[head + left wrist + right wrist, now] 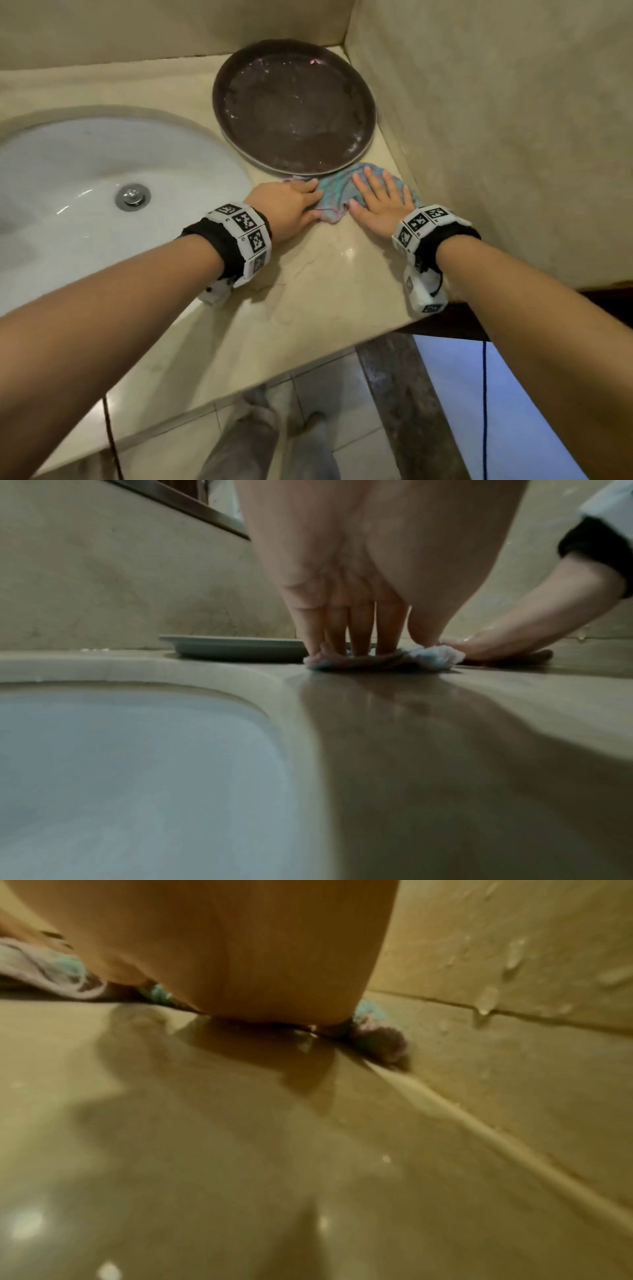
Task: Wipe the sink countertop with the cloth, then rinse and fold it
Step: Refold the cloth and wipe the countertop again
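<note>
A teal and pink cloth (pixel 337 198) lies bunched on the beige countertop (pixel 308 291), just in front of a dark round tray. My left hand (pixel 294 205) touches the cloth's left edge; in the left wrist view its straight fingers (pixel 359 631) press down on the cloth (pixel 435 657). My right hand (pixel 380 198) lies flat on the cloth's right half with its fingers spread. The right wrist view shows the heel of that palm (pixel 240 961) on the counter, with bits of cloth (pixel 380 1039) showing past it. Most of the cloth under the right hand is hidden.
The dark round tray (pixel 294 106) fills the back corner, touching the cloth's far edge. A white sink basin (pixel 102 178) with a metal drain (pixel 133 197) sits to the left. A beige wall (pixel 496 137) with water drops (pixel 514 953) stands close on the right. The counter's front edge (pixel 239 387) drops to a tiled floor.
</note>
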Demonstrator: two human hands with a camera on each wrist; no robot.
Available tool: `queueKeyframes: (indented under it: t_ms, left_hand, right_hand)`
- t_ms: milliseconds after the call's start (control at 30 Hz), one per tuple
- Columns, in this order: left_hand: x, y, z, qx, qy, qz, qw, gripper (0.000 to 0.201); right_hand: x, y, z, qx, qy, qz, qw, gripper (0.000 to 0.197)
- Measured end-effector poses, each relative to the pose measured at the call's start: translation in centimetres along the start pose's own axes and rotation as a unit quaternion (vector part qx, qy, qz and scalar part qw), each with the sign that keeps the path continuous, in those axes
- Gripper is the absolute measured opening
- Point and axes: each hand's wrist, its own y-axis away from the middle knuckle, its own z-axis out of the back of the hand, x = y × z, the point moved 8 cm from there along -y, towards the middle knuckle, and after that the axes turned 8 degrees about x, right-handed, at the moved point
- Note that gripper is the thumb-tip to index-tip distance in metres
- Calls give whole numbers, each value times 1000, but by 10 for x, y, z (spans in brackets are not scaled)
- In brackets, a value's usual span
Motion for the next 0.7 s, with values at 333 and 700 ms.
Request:
queueKeyframes:
  t_ms: [333, 700]
  left_hand:
    - [-12, -11, -27, 97, -30, -27, 994, 67]
    - [-28, 1, -41, 107, -33, -17, 994, 70]
  right_hand:
    - [8, -14, 18, 15, -88, -62, 994, 53]
    - [-1, 13, 4, 26, -81, -26, 996, 57]
